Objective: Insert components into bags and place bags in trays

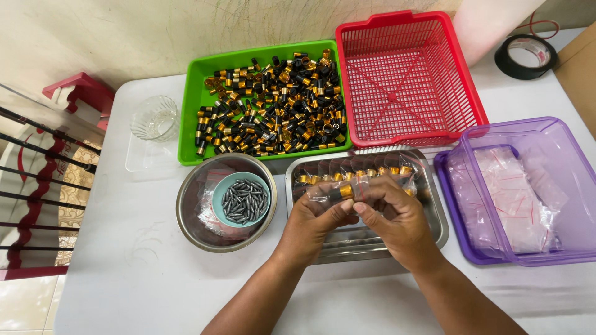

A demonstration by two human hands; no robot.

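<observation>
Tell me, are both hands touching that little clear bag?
Touching. The head view shows the left hand and right hand pinching the small clear bag between their fingertips.

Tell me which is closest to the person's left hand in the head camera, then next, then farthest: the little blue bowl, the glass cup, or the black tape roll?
From the left hand:
1. Blue bowl, just left.
2. Glass cup, far upper left.
3. Tape roll, top right corner.
</observation>
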